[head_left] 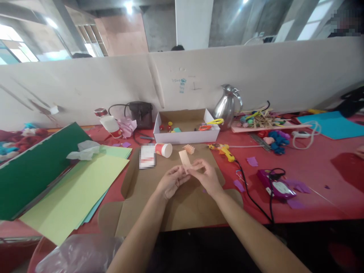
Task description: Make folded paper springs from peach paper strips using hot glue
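Both of my hands meet above a flattened brown cardboard box (187, 206). Between their fingertips is a pale orange paper strip (185, 158), one part sticking up and another running off to the right under my right fingers. My left hand (173, 182) pinches its lower end, fingers curled. My right hand (207, 176) grips the strip between thumb and fingers. Just beyond lies a pleated orange paper piece (189, 149). A paper cup (164, 150) rests on its side left of that, beside a white card (147, 156) that is blurred out.
A yellow glue gun (224, 152) lies right of the cardboard, its black cord trailing to a purple box (275, 184). Behind stand a white tray (186, 137) with scissors (212, 123) and a metal jug (227, 104). Coloured paper sheets (82, 182) lie left.
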`<state>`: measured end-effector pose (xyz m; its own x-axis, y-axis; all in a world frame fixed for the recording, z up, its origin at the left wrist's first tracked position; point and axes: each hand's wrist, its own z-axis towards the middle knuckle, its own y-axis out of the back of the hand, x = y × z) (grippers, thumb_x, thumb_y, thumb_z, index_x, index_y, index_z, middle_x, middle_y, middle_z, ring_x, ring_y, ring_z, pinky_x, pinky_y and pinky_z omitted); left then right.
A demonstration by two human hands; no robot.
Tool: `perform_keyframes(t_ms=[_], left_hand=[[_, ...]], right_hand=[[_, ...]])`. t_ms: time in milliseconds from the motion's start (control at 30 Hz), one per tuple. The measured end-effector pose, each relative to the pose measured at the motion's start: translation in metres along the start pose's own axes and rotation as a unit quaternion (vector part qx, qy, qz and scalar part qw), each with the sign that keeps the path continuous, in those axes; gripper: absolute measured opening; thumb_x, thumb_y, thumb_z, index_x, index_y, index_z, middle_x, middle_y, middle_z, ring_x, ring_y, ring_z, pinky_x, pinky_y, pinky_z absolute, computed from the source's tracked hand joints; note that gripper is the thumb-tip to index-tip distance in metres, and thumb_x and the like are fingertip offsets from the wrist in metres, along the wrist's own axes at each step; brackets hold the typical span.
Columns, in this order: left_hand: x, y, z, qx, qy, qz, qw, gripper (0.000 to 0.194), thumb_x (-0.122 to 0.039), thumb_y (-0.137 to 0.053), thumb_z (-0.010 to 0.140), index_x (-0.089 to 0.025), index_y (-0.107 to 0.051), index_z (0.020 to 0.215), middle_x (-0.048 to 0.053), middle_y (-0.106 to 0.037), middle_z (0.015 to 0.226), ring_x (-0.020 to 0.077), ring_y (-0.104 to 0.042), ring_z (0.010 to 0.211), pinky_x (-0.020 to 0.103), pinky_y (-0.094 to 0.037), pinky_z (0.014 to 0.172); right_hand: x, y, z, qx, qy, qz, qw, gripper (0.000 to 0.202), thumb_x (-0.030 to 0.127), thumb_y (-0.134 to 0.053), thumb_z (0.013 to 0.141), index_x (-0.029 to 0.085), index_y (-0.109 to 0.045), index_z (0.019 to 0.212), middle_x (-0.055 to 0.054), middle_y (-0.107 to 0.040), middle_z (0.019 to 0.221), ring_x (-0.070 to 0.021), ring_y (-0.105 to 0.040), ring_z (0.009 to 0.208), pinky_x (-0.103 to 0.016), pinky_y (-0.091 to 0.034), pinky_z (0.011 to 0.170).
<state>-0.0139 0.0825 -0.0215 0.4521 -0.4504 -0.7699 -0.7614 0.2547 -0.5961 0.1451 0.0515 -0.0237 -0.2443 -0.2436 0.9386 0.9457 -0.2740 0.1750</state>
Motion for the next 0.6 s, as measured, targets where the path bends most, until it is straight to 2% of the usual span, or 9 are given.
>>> perform_keyframes(t_ms=[67, 133, 233, 267, 300, 367, 433, 500, 600], left_hand=[[0.001, -0.003, -0.001, -0.007, -0.017, 0.020, 1.000, 0.022, -0.023, -0.081, 0.067, -0.014, -0.067, 0.081, 0.004, -0.070, 0.086, 0.0136, -0.066, 0.082, 0.029, -0.053, 0.087], [0.001, -0.007, -0.002, -0.020, -0.032, 0.030, 0.999, 0.024, -0.021, -0.083, 0.063, -0.014, -0.066, 0.078, 0.002, -0.069, 0.082, 0.0126, -0.066, 0.078, 0.028, -0.053, 0.083], [0.003, -0.013, 0.000, -0.056, -0.051, 0.009, 0.997, 0.024, -0.024, -0.083, 0.061, -0.014, -0.065, 0.074, 0.001, -0.068, 0.074, 0.0111, -0.064, 0.072, 0.026, -0.052, 0.078], [0.005, -0.016, 0.001, -0.073, -0.063, -0.002, 0.995, 0.025, -0.026, -0.084, 0.060, -0.014, -0.065, 0.073, 0.000, -0.068, 0.073, 0.0104, -0.064, 0.069, 0.024, -0.051, 0.075], [0.007, -0.017, 0.003, -0.090, -0.075, -0.010, 0.993, 0.026, -0.027, -0.084, 0.059, -0.015, -0.066, 0.073, 0.000, -0.067, 0.072, 0.0095, -0.063, 0.068, 0.022, -0.050, 0.072], [0.012, -0.020, 0.006, -0.115, -0.096, -0.017, 0.989, 0.026, -0.028, -0.084, 0.058, -0.015, -0.067, 0.074, -0.001, -0.067, 0.070, 0.0072, -0.060, 0.063, 0.018, -0.046, 0.063], [0.015, -0.021, 0.007, -0.127, -0.105, -0.015, 0.986, 0.025, -0.028, -0.083, 0.059, -0.015, -0.068, 0.074, -0.002, -0.065, 0.068, 0.0052, -0.056, 0.059, 0.016, -0.043, 0.057], [0.015, -0.020, 0.006, -0.120, -0.104, -0.005, 0.987, 0.024, -0.027, -0.083, 0.059, -0.015, -0.068, 0.074, -0.002, -0.065, 0.068, 0.0046, -0.054, 0.058, 0.016, -0.042, 0.056], [0.011, -0.018, 0.002, -0.094, -0.085, 0.023, 0.992, 0.025, -0.025, -0.083, 0.059, -0.014, -0.069, 0.077, 0.001, -0.068, 0.075, 0.0069, -0.058, 0.064, 0.017, -0.045, 0.060]], right_hand=[[-0.001, 0.000, 0.000, 0.006, -0.012, 0.005, 1.000, 0.026, 0.044, -0.071, 0.072, 0.024, -0.058, 0.084, -0.001, -0.061, 0.087, -0.0211, -0.057, 0.086, -0.034, -0.042, 0.080], [-0.001, -0.003, 0.000, 0.010, -0.018, 0.030, 0.999, 0.031, 0.044, -0.071, 0.072, 0.025, -0.057, 0.091, -0.001, -0.061, 0.085, -0.0200, -0.057, 0.080, -0.032, -0.043, 0.074], [-0.001, -0.007, -0.002, -0.028, -0.021, 0.091, 0.995, 0.066, 0.041, -0.076, 0.066, 0.027, -0.044, 0.123, -0.004, -0.061, 0.100, -0.0199, -0.059, 0.082, -0.031, -0.045, 0.070], [0.000, -0.008, -0.002, -0.038, -0.022, 0.110, 0.993, 0.077, 0.039, -0.078, 0.065, 0.029, -0.038, 0.130, -0.005, -0.060, 0.106, -0.0199, -0.059, 0.084, -0.031, -0.046, 0.070], [0.001, -0.009, -0.002, -0.038, -0.025, 0.127, 0.991, 0.079, 0.039, -0.078, 0.064, 0.029, -0.037, 0.132, -0.006, -0.060, 0.109, -0.0199, -0.060, 0.085, -0.031, -0.047, 0.071], [0.005, -0.009, -0.002, -0.002, -0.045, 0.143, 0.989, 0.057, 0.040, -0.074, 0.069, 0.026, -0.051, 0.119, -0.004, -0.063, 0.101, -0.0201, -0.061, 0.083, -0.032, -0.047, 0.072], [0.008, -0.007, -0.002, 0.038, -0.070, 0.132, 0.988, 0.028, 0.042, -0.068, 0.075, 0.023, -0.064, 0.094, -0.003, -0.066, 0.086, -0.0207, -0.061, 0.079, -0.032, -0.047, 0.072], [0.010, -0.004, -0.001, 0.049, -0.081, 0.122, 0.988, 0.022, 0.043, -0.065, 0.077, 0.022, -0.066, 0.079, -0.003, -0.067, 0.078, -0.0213, -0.061, 0.077, -0.032, -0.046, 0.071], [0.008, 0.000, 0.001, 0.051, -0.086, 0.126, 0.987, 0.021, 0.043, -0.066, 0.075, 0.022, -0.068, 0.076, -0.002, -0.068, 0.077, -0.0206, -0.061, 0.075, -0.032, -0.045, 0.071]])
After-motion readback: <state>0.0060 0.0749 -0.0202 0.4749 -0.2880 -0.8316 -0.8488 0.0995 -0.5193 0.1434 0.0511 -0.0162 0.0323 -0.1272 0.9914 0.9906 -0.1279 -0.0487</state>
